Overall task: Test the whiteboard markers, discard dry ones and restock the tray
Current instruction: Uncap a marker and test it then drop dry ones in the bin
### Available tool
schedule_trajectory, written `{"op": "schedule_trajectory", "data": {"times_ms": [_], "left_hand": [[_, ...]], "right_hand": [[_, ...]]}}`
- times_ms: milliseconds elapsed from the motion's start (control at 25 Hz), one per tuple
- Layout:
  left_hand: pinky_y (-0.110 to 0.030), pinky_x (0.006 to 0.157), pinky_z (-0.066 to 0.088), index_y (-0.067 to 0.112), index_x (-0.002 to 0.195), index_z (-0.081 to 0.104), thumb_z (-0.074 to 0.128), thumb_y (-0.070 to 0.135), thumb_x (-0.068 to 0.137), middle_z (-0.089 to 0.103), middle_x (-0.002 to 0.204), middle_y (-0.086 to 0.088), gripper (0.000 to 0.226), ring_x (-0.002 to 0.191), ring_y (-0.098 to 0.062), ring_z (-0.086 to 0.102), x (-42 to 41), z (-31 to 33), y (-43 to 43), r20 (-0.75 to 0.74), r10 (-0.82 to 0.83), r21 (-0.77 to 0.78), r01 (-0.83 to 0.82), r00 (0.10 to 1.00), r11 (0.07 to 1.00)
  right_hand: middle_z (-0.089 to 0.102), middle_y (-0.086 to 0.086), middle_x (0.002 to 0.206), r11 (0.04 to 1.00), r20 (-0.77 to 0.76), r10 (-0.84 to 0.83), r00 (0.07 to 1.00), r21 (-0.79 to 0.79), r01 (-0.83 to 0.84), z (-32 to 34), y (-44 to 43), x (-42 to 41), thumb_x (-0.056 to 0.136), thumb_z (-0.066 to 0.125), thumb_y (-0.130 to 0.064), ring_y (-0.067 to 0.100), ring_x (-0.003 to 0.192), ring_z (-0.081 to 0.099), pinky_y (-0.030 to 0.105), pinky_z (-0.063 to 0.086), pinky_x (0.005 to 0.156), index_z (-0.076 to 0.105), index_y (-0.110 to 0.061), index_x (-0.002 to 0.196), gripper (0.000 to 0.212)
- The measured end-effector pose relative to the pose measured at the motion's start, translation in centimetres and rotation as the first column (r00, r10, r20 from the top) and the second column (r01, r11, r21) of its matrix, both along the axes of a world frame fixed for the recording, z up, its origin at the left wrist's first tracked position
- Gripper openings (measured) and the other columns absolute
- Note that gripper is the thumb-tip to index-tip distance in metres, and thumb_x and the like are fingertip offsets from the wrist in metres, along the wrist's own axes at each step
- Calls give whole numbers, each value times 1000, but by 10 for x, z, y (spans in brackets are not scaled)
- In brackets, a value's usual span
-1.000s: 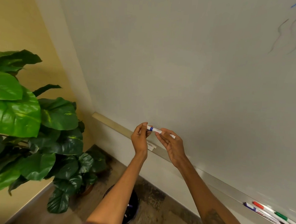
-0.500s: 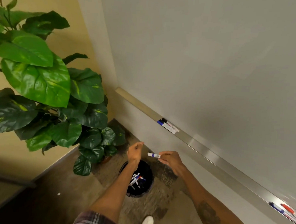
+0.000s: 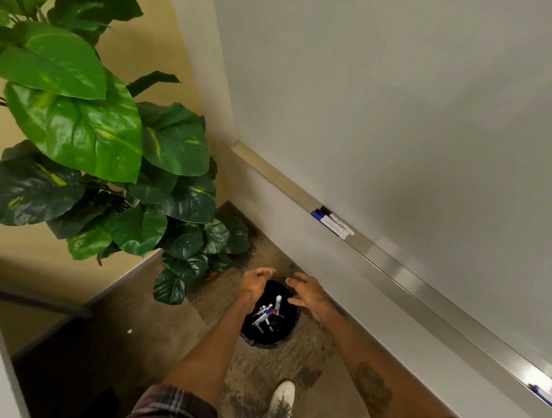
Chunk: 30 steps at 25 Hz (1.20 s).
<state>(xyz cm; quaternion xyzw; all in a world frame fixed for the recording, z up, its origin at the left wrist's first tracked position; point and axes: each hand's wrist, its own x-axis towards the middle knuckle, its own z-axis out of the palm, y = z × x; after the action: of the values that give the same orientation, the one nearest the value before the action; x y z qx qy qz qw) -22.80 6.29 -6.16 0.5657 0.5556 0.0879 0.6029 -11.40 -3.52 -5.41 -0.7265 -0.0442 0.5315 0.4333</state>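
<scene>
A black waste bin (image 3: 285, 335) stands on the floor below the whiteboard (image 3: 401, 103). Several discarded markers (image 3: 264, 317) lie inside it. A white marker (image 3: 278, 302) is upright in the air just above them, between my hands and free of both. My left hand (image 3: 254, 286) hovers over the bin's left rim with fingers apart. My right hand (image 3: 308, 295) hovers over the right rim, fingers spread, holding nothing. Two markers (image 3: 331, 221) with dark caps lie on the metal tray (image 3: 393, 272). More markers (image 3: 546, 394) lie blurred at the tray's far right.
A large leafy potted plant (image 3: 96, 142) fills the left corner, close to the bin. My white shoe (image 3: 282, 404) is on the mottled floor behind the bin. A dark baseboard runs along the yellow wall at left.
My hands dropped from the whiteboard down over the bin. The blue-and-white marker my right hand held has been let go and is falling into the bin. My view tilted downward.
</scene>
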Motion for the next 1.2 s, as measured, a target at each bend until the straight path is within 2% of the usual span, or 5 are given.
{"op": "schedule_trajectory", "data": {"times_ms": [200,320,440,840,1200], "left_hand": [[-36,100,49,2,114,71,54,11,99,69,115,-7,24,102,-14,60,29,3,-16,1,-65,23,65,998,998],[-28,83,53,7,113,72,55,14,99,71,113,-5,23,97,-14,62,60,6,-41,14,-149,16,149,989,989],[-18,62,47,10,110,72,55,16,99,70,103,0,21,84,-11,62,93,15,-73,36,-232,-10,233,972,972],[-32,86,52,18,109,70,55,24,100,70,110,-1,18,99,-19,67,199,39,-230,105,-537,-10,541,837,841],[-21,69,50,13,123,65,56,23,100,65,112,-2,27,95,-18,66,262,27,-366,127,-716,2,722,686,692]], "right_hand": [[65,18,120,998,107,-58,993,9,57,3,-28,33,94,64,-13,32,100,68,36,59,84,65,-4,118,26],[69,16,112,996,132,-88,987,31,85,8,-57,55,94,63,-13,29,94,71,37,60,85,69,-9,103,11],[68,10,108,989,158,-143,977,67,134,22,-93,78,96,60,-13,25,90,69,32,59,79,68,-10,105,12],[68,7,106,899,309,-439,844,158,409,40,-275,159,97,58,-15,23,100,66,34,58,84,69,-11,110,18],[62,11,119,730,406,-663,629,167,662,17,-446,198,98,54,-9,29,106,61,39,55,85,59,-7,127,29]]}}
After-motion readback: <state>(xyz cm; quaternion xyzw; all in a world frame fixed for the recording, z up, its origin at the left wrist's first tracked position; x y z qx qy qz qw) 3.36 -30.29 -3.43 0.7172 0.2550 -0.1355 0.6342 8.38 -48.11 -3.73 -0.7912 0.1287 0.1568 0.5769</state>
